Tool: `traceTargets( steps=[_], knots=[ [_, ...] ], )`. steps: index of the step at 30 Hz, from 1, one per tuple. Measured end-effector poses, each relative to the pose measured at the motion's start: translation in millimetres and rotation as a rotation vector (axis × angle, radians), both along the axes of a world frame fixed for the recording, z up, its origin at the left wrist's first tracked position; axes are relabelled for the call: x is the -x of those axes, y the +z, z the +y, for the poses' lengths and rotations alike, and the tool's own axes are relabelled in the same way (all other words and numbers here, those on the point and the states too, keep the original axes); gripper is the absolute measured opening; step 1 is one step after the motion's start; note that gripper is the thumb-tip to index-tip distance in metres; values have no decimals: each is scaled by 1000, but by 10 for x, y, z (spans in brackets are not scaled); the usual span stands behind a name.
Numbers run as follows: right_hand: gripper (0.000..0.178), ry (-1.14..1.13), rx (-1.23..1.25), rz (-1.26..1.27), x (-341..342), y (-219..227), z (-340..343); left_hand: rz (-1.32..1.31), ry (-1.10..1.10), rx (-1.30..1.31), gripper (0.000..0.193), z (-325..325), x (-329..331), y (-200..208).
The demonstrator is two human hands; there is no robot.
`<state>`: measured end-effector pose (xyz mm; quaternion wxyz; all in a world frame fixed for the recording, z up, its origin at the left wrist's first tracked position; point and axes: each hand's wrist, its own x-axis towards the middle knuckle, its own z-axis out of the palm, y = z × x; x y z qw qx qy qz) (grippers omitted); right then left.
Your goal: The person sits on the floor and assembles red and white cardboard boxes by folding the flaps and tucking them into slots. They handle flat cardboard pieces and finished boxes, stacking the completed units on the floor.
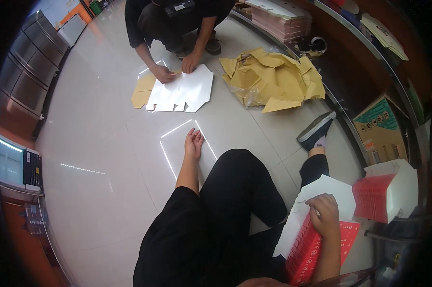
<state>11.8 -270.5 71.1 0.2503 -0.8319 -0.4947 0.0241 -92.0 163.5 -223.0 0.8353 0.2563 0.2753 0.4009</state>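
My left hand (194, 142) hangs over the tiled floor beside my bent knee, palm up, with loosely curled fingers apart and nothing in them. At my right side, my right hand (325, 213) is closed, its curled fingers at the white face of a cardboard box blank (331, 185). Under it lies a stack of red and white box blanks (303, 253), partly covered by my forearm. Across from me a crouching person works with both hands at the far edge of a white cardboard sheet (182, 92), which overlaps a tan cardboard piece (142, 92).
Crumpled brown wrapping paper (273, 79) lies on the floor ahead right. Another red and white stack (371, 196) stands beyond my right hand, near a printed carton (381, 129). Shelves (340, 91) line the right, holding a pink-edged pile (280, 24). Steel cabinets (34, 52) stand far left.
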Motion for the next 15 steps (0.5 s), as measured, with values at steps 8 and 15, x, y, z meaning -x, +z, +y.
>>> traceTargets(
  steps=[8, 15],
  knots=[
    [15, 13, -4, -19, 3, 4, -14, 15, -15, 19, 34, 7, 2, 16],
    [14, 11, -6, -19, -7, 26, 8, 31, -22, 8, 34, 24, -23, -25]
  ],
)
